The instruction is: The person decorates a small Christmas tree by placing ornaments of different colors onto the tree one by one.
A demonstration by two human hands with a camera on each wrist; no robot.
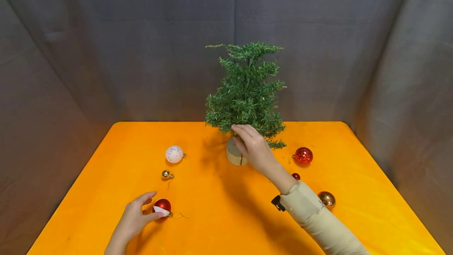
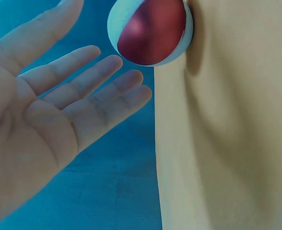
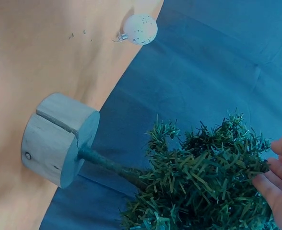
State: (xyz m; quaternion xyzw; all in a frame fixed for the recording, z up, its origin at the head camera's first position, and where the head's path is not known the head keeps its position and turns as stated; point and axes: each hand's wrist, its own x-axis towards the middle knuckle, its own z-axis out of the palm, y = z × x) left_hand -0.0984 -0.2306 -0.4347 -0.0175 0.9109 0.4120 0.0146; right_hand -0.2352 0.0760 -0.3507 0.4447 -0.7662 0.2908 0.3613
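A small green artificial Christmas tree [image 1: 247, 85] stands upright on a round wooden base [image 3: 59, 139] with a slit. At its lower branches is my right hand [image 1: 253, 145], fingers mostly straight; in the right wrist view the fingertips [image 3: 280, 167] meet the branch tips, and any contact is hard to judge. My left hand [image 1: 132, 217] hovers around a red and white Christmas ball [image 1: 162, 207] on the table. Its thumb and fingers are spread on either side of the ball. In the left wrist view the extended fingers [image 2: 102, 105] stay apart from the ball.
On the orange table [image 1: 198, 231], a white speckled ball [image 1: 174, 154] and a small gold ball [image 1: 165, 174] lie left. To the right lie a shiny red ball [image 1: 303, 156], a small red ball [image 1: 296, 176] and a gold ball [image 1: 327, 199]. Grey curtains [image 1: 159, 70] surround the table.
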